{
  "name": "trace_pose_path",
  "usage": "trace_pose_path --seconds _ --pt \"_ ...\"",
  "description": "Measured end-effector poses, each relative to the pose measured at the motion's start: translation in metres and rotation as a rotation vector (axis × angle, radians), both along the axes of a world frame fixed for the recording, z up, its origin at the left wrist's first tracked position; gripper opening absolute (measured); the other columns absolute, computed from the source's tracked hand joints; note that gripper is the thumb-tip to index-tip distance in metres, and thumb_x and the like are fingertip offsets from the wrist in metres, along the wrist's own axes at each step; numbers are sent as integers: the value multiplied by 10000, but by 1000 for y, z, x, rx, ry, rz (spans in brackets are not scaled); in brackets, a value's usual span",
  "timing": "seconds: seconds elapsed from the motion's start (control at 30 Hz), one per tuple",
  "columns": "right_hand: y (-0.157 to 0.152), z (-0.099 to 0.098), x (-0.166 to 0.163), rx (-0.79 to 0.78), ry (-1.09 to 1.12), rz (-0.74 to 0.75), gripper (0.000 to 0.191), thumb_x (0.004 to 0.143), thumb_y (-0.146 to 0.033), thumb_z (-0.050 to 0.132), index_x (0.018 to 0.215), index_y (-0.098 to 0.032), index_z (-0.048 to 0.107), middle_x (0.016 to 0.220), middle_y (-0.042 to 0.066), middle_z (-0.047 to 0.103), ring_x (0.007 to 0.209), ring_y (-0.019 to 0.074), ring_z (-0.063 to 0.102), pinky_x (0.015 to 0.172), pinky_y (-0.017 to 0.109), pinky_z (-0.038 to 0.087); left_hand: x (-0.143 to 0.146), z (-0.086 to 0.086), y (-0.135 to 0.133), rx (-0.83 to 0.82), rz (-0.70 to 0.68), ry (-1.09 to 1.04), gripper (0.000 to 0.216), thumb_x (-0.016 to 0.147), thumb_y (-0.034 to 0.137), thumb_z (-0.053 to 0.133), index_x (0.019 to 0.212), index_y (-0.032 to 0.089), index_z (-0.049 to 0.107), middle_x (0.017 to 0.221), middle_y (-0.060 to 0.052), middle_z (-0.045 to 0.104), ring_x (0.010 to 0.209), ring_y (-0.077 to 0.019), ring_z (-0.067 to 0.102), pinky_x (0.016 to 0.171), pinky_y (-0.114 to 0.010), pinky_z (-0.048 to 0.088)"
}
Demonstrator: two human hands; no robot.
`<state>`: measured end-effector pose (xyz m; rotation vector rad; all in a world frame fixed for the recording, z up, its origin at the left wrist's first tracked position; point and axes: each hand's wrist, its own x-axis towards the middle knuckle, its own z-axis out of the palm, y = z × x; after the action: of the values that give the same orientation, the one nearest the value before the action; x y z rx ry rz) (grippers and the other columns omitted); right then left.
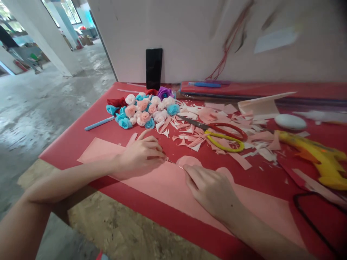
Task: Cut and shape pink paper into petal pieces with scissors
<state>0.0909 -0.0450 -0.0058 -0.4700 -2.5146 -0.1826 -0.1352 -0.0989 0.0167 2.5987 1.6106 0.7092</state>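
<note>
My left hand and my right hand rest on a long pink paper strip lying on the red table cover. Both pinch the ends of a thin stick or wire that spans the gap between their fingertips. The strip's far edge is cut into rounded scallops just beyond the stick. Fingers of both hands are closed.
A pile of small paper roses, white, pink, blue and purple, lies at the back left. Scissors with red and yellow handles lie among paper scraps. A yellow glue gun sits right. A black phone leans on the wall.
</note>
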Motion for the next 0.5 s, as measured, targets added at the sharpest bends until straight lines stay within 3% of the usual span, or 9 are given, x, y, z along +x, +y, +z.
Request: trace_pose_path --seconds 0.27,0.5 --pt "2 2 0 23 -16 10 274 878 -109 353 764 -135 601 486 -13 534 426 111 510 441 289 252 -1 -6 -1 -18 40 -30 157 847 315 570 787 261 704 802 36 715 875 -146 578 1113 -462 166" --pt "3 -2 3 47 -33 49 258 871 -103 357 826 -108 611 534 10 587 450 112 515 455 282 288 1 -4 -2 -51 69 -84 142 836 300 587 759 253 697 799 50 711 869 -133 576 1138 -459 130"
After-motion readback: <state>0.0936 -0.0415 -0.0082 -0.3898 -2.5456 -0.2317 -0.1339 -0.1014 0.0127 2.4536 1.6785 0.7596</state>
